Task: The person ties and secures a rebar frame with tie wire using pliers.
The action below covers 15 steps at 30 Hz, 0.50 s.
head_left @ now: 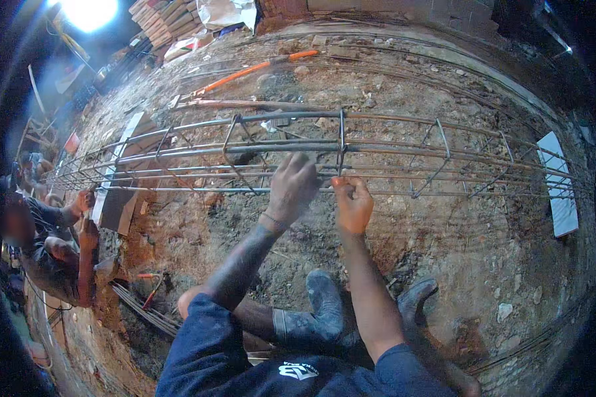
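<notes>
A long rebar cage (391, 147) of rusty and grey bars with bent stirrups lies across the view in front of me. My right hand (353, 205) is at the cage's near side, thumb and finger pinched at the lower end of a square stirrup (342, 132). Any tie wire between those fingertips is too small to make out. My left hand (294, 187) hangs over the near bars, just left of that stirrup. It is smeared by motion, its back faces up and its fingers are hidden.
White-topped supports stand under the cage at left (129, 135) and right (563, 210). A co-worker (53, 241) crouches at the left end, hands near the bars. Orange-handled cutters (248, 71) lie beyond the cage; red-handled pliers (153, 291) lie near left. Loose rods (146, 311) rest on rough dirt.
</notes>
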Motion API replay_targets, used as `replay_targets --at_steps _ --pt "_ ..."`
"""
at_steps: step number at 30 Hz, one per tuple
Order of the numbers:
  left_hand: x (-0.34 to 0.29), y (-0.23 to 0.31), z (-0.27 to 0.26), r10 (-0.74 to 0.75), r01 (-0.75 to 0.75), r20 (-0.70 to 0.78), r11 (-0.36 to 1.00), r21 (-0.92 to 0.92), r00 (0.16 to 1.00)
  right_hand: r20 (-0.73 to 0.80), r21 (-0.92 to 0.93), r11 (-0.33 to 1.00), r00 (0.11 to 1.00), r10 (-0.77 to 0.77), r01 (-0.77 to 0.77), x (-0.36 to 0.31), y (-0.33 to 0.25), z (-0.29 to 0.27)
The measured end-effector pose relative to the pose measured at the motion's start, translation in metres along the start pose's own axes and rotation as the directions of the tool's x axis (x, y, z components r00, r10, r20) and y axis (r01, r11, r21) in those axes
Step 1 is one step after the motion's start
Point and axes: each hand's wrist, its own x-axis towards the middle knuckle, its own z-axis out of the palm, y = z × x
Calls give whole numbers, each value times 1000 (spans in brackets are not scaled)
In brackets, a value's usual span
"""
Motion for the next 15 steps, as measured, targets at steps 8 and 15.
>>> replay_targets --at_steps 8,15 --pt "53 -15 0 -89 60 810 996 67 580 -151 -240 954 963 -222 182 -1 -1 4" --pt "49 -14 8 -294 487 622 858 -163 726 -87 -195 976 989 -116 97 4 -1 1"
